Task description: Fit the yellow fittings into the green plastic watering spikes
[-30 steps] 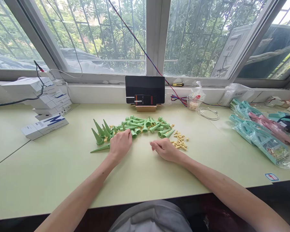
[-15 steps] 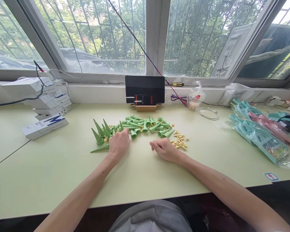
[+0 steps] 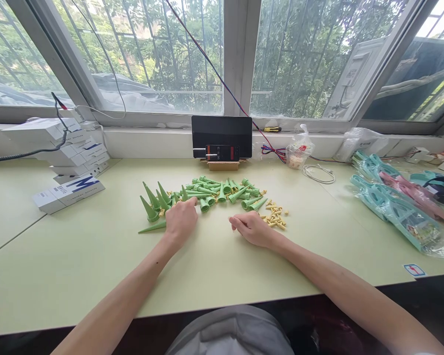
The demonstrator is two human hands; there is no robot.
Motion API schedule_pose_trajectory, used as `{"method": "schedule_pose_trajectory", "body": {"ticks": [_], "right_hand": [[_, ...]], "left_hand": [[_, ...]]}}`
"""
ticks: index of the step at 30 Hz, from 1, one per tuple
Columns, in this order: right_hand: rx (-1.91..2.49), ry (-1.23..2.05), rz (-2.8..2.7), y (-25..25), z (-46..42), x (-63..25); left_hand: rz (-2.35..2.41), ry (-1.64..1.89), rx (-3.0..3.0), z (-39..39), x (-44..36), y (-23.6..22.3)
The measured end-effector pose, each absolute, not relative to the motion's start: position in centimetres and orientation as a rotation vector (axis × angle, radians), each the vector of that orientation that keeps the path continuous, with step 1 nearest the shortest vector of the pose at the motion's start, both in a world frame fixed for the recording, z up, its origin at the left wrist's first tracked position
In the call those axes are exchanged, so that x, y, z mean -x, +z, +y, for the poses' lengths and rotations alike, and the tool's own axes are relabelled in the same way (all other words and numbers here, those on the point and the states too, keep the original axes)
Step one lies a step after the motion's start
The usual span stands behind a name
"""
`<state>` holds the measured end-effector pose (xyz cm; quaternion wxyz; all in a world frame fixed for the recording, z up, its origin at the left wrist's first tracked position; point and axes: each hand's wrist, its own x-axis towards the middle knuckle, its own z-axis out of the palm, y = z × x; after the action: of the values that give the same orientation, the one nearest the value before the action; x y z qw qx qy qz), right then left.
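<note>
My left hand [image 3: 182,217] is closed at the near edge of a heap of green plastic cone-shaped spikes [image 3: 209,187]. One upright green spike [image 3: 184,193] rises just beyond its knuckles and appears gripped, though the fingertips are hidden. To the left, several green spikes [image 3: 151,209] stand point up, and one green spike [image 3: 151,228] lies flat beside the hand. My right hand [image 3: 252,228] rests on the table with its fingers curled; anything inside them is too small to name. Small yellow pegs [image 3: 276,217] lie in a pile right beside it.
White boxes [image 3: 68,192] are stacked at the left. A dark tablet [image 3: 222,130] and a phone [image 3: 222,153] lean at the back. Behind on the right are a plastic bag [image 3: 299,148] and a coiled white cable [image 3: 318,173]. Bagged teal plastic items [image 3: 395,207] occupy the right side.
My left hand has shifted slightly left and the upright spike beyond it has moved a little with it. The right hand has stayed in place.
</note>
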<state>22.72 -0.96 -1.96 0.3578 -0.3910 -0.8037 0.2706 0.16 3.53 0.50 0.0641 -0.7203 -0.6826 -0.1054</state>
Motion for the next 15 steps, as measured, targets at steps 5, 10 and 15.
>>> {"method": "schedule_pose_trajectory", "body": {"ticks": [5, 10, 15], "right_hand": [[1.014, 0.692, -2.074, -2.0, -0.9, -22.7], [1.025, 0.689, -2.081, -2.0, -1.0, -22.7], [1.035, 0.688, -2.087, -1.9, -1.0, -22.7]], "left_hand": [[-1.948, -0.515, 2.291, 3.1, -0.8, 0.6], [-1.898, -0.501, 2.444, 2.7, -1.4, 0.2], [-1.901, -0.441, 2.528, 2.6, -1.3, -0.2]]}}
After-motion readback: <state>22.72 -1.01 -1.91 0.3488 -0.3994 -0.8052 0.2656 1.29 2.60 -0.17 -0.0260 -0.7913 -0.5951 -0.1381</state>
